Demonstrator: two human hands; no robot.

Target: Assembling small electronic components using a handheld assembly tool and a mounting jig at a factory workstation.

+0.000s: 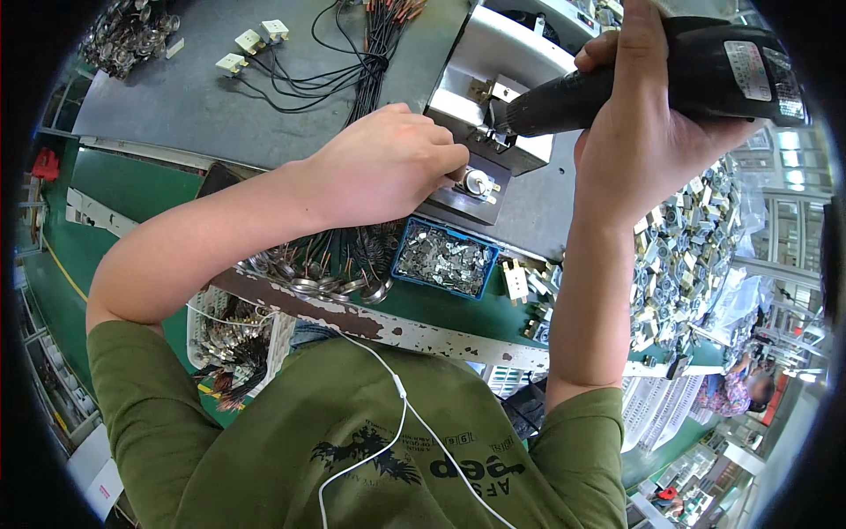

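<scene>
Your right hand (630, 141) had its grip round a black tool (564, 104), partly hiding it. Your left hand (388, 163) bent beside a round part (477, 182) on a block (458, 203), fingertips obscured; whether that grip held anything couldn't be told.

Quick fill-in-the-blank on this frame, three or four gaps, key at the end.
1. The right hand holds a handheld tool coloured ____.
2. Beside the left hand is a silver part whose outline is ____.
3. Small metal pieces fill a tray coloured ____.
4. The cord over the green shirt is ____.

Missing words: black; round; blue; white.
</scene>
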